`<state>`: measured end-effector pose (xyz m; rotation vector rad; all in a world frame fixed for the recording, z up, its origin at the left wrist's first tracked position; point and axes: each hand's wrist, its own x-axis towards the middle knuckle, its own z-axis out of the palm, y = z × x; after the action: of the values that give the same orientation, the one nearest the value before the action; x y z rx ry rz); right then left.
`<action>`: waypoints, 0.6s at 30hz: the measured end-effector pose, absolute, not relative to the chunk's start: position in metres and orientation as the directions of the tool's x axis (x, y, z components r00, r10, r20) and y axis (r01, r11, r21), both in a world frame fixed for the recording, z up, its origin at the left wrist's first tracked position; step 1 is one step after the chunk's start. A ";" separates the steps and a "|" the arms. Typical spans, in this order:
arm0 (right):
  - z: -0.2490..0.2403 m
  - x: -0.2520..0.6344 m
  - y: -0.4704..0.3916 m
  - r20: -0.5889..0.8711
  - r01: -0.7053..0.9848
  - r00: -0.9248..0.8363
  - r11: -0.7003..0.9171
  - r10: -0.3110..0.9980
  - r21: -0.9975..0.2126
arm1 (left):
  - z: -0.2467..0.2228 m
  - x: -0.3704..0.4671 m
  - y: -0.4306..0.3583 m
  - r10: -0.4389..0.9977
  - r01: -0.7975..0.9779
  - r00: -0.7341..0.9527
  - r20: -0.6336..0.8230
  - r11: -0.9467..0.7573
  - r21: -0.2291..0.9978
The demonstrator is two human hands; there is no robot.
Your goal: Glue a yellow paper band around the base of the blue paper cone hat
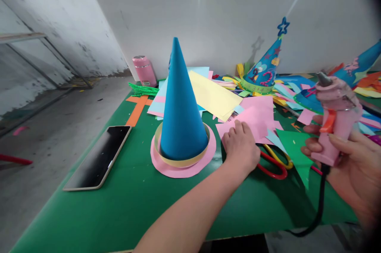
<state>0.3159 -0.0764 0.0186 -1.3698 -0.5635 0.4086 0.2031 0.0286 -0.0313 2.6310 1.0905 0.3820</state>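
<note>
1. The cone point(183, 118), in the middle of the worktop point(143, 209), is formed and standing upright: smooth, matt blue card drawn to a narrow tip.
2. A pale yellow band point(184, 163) circles its foot, with a gap showing at the left; beneath both lies a flat, roughly round pink disc point(178, 172). Whether these parts are glued together cannot be told.
3. A little decoration shows at the cone's left edge; the side facing the camera is plain, and the tip bears nothing.
4. Behind, to the right, a decorated hat point(263, 70) carries small coloured pieces, a yellow-green band and a fuzzy-looking blue star point(279, 27). Judged against it, joining the foot parts and adding a topper seem left to do.
5. The right hand point(355, 165) has its grip closed round a glue gun point(339, 126), hard pink plastic with an orange trigger, nozzle up, black cord hanging. It is held well apart from the cone.
6. The left hand point(241, 145) rests, fingers curled, at the edge of a thin pink sheet point(258, 114); whether its grip pinches the paper cannot be told.
7. Scissors point(275, 176) with smooth red and yellow handles lie just beside that hand; fuzzy green stems point(143, 89) and a flat, glossy phone point(98, 157) lie left of the cone.
</note>
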 end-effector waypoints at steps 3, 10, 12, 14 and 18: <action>0.016 0.320 -0.077 0.114 0.026 0.793 0.153 0.599 -0.988 | -0.027 0.187 0.033 0.624 0.573 0.770 0.133 -0.768 0.286; 0.017 0.321 -0.073 0.141 0.051 0.775 0.160 0.616 -0.986 | -0.022 0.174 0.045 0.528 0.507 0.845 0.077 -0.840 0.194; 0.017 0.321 -0.072 0.139 0.037 0.781 0.178 0.609 -0.983 | -0.022 0.175 0.047 0.531 0.511 0.845 0.068 -0.838 0.193; 0.014 0.323 -0.073 0.137 0.014 0.791 0.205 0.597 -0.979 | -0.022 0.176 0.049 0.538 0.518 0.840 0.062 -0.831 0.202; 0.003 0.325 -0.074 0.136 -0.019 0.799 0.250 0.586 -0.968 | -0.021 0.184 0.055 0.553 0.527 0.832 0.053 -0.815 0.240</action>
<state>0.3247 -0.0737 0.0032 -1.2626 -0.5354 0.4398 0.1843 0.0549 -0.0208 2.7969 0.8348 0.1769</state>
